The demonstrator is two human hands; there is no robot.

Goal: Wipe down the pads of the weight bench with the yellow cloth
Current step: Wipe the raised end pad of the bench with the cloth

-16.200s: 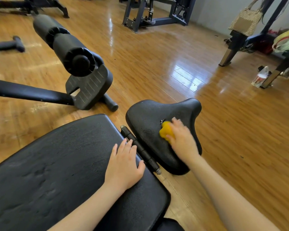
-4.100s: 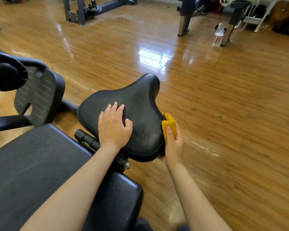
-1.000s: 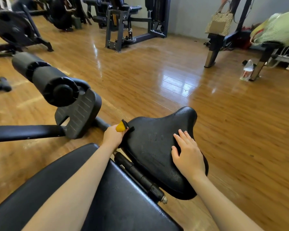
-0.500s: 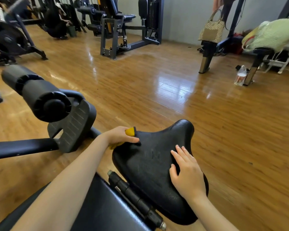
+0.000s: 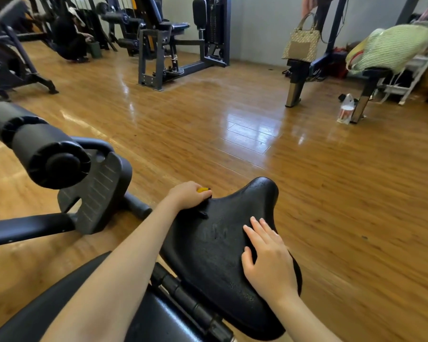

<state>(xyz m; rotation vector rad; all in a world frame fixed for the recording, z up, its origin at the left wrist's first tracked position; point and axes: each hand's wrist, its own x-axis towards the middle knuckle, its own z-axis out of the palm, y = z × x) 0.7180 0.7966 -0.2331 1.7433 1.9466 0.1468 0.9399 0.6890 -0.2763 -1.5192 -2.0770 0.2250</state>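
The left hand (image 5: 187,195) is curled shut around the yellow cloth (image 5: 202,190), pressing it at the far left edge of the black seat pad (image 5: 215,245) in the lower middle of the frame; only a small yellow corner shows past the fingers (image 5: 203,193), so how it is folded is unclear. The right hand (image 5: 267,257) lies flat on the pad's right side, fingers spread narrowly, holding nothing. The back pad (image 5: 153,317) fills the lower left, beside a hinge bar (image 5: 190,302). A foam roller (image 5: 43,154) sits at left. Open wooden floor (image 5: 331,193) stretches right of the seat's edge.
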